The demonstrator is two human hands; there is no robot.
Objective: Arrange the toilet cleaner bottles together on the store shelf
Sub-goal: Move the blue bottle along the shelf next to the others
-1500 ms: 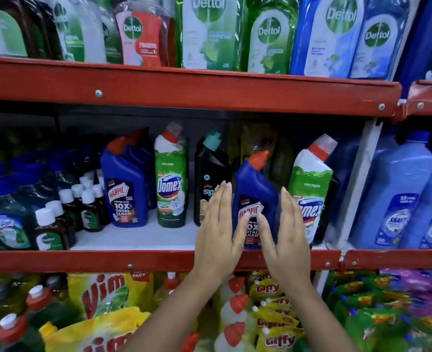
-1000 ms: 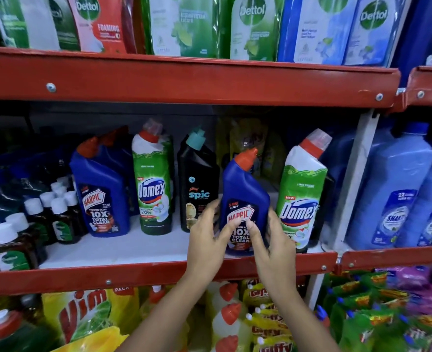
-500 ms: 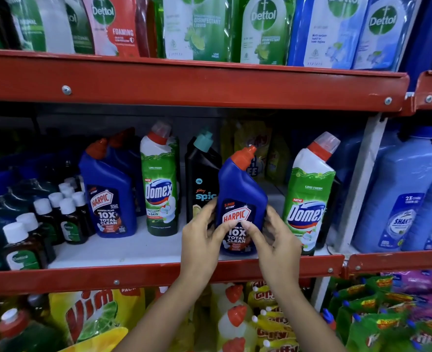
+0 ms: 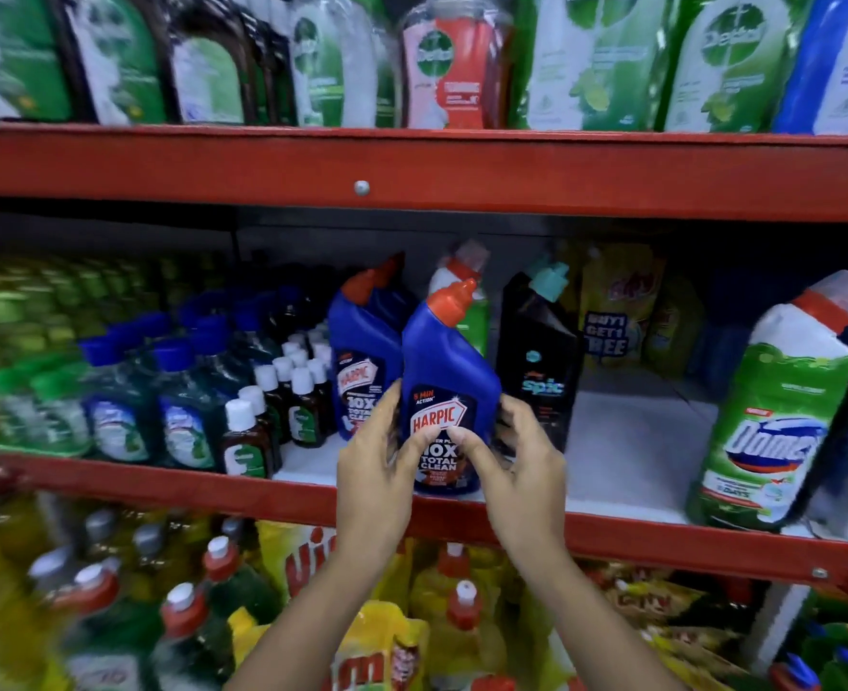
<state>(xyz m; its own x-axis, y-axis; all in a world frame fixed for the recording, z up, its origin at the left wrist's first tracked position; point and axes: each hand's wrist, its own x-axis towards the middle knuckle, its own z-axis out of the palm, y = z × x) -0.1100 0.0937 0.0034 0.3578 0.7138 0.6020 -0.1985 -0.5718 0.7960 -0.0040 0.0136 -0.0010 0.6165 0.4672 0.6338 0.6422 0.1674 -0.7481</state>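
Note:
A blue Harpic bottle (image 4: pixel 449 371) with a red cap is upright at the front of the middle shelf (image 4: pixel 621 456). My left hand (image 4: pixel 374 466) grips its left side and my right hand (image 4: pixel 516 466) its right side, thumbs on the label. Just behind it to the left stands another blue Harpic bottle (image 4: pixel 357 356). A green Domex bottle (image 4: pixel 467 281) is mostly hidden behind the held one. A black Spic bottle (image 4: pixel 539 351) stands to the right, and a second green Domex bottle (image 4: pixel 781 421) is at the far right.
Small white-capped dark bottles (image 4: pixel 282 391) and blue-capped bottles (image 4: pixel 163 391) fill the shelf's left. Yellow pouches (image 4: pixel 616 316) lean at the back. A red shelf beam (image 4: pixel 412 172) with Dettol packs runs overhead. Bare white shelf lies between the Spic bottle and the right Domex bottle.
Both hands have carried the blue Harpic bottle leftward along the shelf, from beside the right Domex bottle to next to the other Harpic bottle. The view has shifted left too.

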